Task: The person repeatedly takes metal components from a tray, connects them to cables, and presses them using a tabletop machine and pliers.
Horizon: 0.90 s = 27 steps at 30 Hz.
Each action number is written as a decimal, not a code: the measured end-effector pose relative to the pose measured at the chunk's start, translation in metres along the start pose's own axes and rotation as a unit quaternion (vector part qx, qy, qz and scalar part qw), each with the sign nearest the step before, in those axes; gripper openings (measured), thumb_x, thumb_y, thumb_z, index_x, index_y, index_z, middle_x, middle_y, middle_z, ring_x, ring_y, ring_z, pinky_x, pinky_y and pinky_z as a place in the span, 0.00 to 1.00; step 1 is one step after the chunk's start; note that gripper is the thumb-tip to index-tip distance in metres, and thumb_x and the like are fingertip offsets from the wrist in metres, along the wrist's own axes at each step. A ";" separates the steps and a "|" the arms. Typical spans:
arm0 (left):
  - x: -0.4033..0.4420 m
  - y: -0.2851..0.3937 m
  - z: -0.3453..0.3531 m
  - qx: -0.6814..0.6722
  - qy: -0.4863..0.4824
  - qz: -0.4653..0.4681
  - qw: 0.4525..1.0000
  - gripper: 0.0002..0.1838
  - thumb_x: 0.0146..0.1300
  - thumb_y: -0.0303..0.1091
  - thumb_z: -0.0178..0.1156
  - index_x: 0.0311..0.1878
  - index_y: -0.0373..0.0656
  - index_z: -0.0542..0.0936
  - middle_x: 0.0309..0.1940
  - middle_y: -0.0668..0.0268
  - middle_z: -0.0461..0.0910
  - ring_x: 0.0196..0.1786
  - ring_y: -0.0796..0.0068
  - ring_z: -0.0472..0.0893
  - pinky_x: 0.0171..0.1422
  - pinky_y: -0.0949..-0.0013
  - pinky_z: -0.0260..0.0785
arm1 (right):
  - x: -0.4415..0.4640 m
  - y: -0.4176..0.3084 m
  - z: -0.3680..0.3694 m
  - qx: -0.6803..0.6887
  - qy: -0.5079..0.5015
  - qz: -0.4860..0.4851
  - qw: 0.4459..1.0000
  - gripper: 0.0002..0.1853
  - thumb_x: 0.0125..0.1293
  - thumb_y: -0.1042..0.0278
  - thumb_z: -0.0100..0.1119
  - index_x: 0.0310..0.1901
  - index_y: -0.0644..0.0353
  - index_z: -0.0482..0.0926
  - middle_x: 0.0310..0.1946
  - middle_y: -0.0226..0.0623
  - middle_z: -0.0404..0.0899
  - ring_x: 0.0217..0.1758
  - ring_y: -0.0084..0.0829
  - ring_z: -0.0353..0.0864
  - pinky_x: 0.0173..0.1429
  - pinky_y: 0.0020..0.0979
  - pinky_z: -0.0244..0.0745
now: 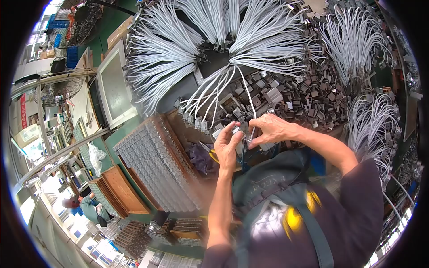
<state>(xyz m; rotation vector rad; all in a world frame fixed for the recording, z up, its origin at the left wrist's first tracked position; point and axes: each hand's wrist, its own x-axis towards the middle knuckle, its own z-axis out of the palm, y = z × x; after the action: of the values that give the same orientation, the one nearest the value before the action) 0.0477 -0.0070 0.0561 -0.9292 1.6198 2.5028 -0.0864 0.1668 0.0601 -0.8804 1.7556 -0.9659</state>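
My left hand (227, 146) pinches a small silvery metal housing (237, 130) between thumb and fingertips. Close beside it, my right hand (273, 128) has its fingers closed around the lower end of a white cable (247, 91), which runs up to a fanned bundle. Whether the cable's end touches the housing is too small to tell. Just beyond my hands lies a heap of small metal housings (292, 96). Several cables with metal ends (196, 121) hang to the left of the heap. Below my left hand are yellow-handled pliers (213, 155), partly hidden.
Large fanned bundles of white cables (167, 56) ring the far side of the bench. More cable bundles (353, 42) stand at the right. Stacked trays of metal parts (156, 163) sit at my left. Farther left are a wire fan (56, 91) and another person (91, 209).
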 end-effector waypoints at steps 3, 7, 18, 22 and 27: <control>0.008 -0.011 0.008 -0.061 0.027 -0.001 0.998 0.21 0.72 0.30 0.66 0.65 0.35 0.77 0.56 0.60 0.84 0.53 0.77 0.82 0.59 0.72 0.75 | 0.008 0.000 0.020 -0.026 0.130 -0.059 0.989 0.20 0.64 0.52 0.69 0.36 0.65 0.81 0.28 0.47 0.85 0.33 0.50 0.87 0.39 0.45 0.80; 0.014 -0.017 0.014 -0.152 0.048 -0.015 0.987 0.23 0.76 0.38 0.61 0.66 0.33 0.74 0.57 0.53 0.83 0.60 0.67 0.83 0.64 0.67 0.75 | 0.013 0.003 0.032 -0.080 0.206 -0.075 0.972 0.14 0.68 0.60 0.63 0.31 0.62 0.78 0.23 0.48 0.79 0.28 0.54 0.82 0.33 0.50 0.75; 0.013 -0.023 0.013 -0.313 0.068 -0.077 0.944 0.28 0.77 0.48 0.58 0.67 0.35 0.73 0.60 0.51 0.81 0.64 0.56 0.80 0.72 0.56 0.72 | 0.009 0.003 0.030 -0.032 0.210 -0.046 0.976 0.12 0.67 0.61 0.63 0.35 0.64 0.82 0.26 0.51 0.82 0.31 0.55 0.83 0.36 0.49 0.77; 0.009 -0.017 0.006 -0.269 0.042 -0.041 0.961 0.25 0.77 0.39 0.58 0.70 0.36 0.70 0.60 0.54 0.81 0.61 0.65 0.81 0.67 0.63 0.74 | 0.006 0.012 0.033 -0.023 0.179 -0.036 0.983 0.13 0.67 0.61 0.65 0.35 0.65 0.81 0.26 0.51 0.82 0.32 0.55 0.83 0.37 0.49 0.76; -0.010 0.013 0.022 -0.030 0.062 0.093 0.993 0.32 0.68 0.28 0.68 0.74 0.36 0.69 0.60 0.57 0.82 0.55 0.76 0.82 0.60 0.71 0.75 | 0.004 0.015 0.034 0.012 0.166 -0.034 0.985 0.15 0.69 0.60 0.65 0.36 0.66 0.81 0.27 0.52 0.81 0.32 0.55 0.82 0.38 0.49 0.75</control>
<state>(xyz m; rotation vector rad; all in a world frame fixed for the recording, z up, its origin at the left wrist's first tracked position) 0.0409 0.0086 0.0779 -1.0029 1.7527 2.6789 -0.0587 0.1620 0.0357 -0.8015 1.9979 -1.2318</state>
